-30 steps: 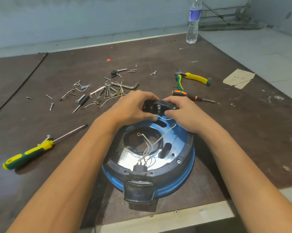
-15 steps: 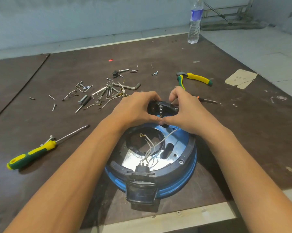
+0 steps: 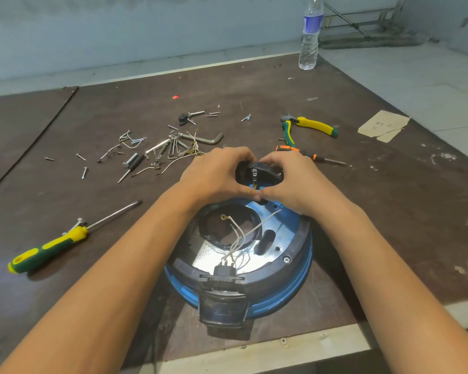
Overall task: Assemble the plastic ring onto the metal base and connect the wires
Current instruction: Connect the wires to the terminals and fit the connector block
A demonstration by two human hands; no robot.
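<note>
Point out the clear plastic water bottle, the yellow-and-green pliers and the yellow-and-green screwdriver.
clear plastic water bottle [image 3: 312, 24]: head view, label.
yellow-and-green pliers [image 3: 315, 125]: head view, upper handle.
yellow-and-green screwdriver [image 3: 49, 246]: head view, handle.

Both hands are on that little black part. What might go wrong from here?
The left hand and right hand both pinch the black part; a slip might tug the white wires from the near plug. One loose ring terminal may get trapped. The orange screwdriver just behind the right hand might get knocked.

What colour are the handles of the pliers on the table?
The pliers have yellow and green handles, clearest in the head view.
</note>
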